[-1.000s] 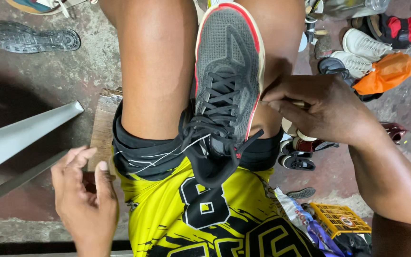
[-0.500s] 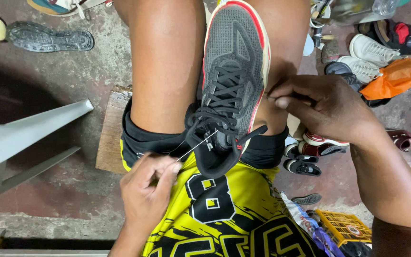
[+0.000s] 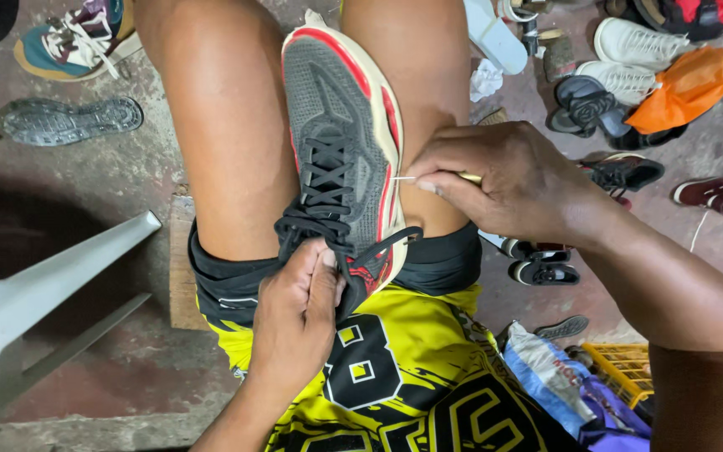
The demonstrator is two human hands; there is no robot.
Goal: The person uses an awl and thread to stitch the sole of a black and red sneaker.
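A dark grey sneaker (image 3: 340, 142) with black laces and a red-and-cream sole edge is wedged toe-up between my bare knees. My left hand (image 3: 294, 314) grips its heel end and tongue near the lace knot. My right hand (image 3: 499, 180) pinches a thin metal awl with a yellowish handle (image 3: 467, 177); its needle tip touches the sole edge on the shoe's right side. A thin pale thread runs at the tip.
Several loose shoes lie on the concrete floor: a multicoloured sneaker (image 3: 77, 42) and a grey sole (image 3: 69, 120) at left, white and black shoes with an orange bag (image 3: 688, 88) at right. A grey plastic stool leg (image 3: 52, 285) stands left. A yellow crate (image 3: 621, 368) sits lower right.
My left hand has risen from beside my lap to the shoe's heel end and clasped it. My right hand stays at the shoe's side with the awl.
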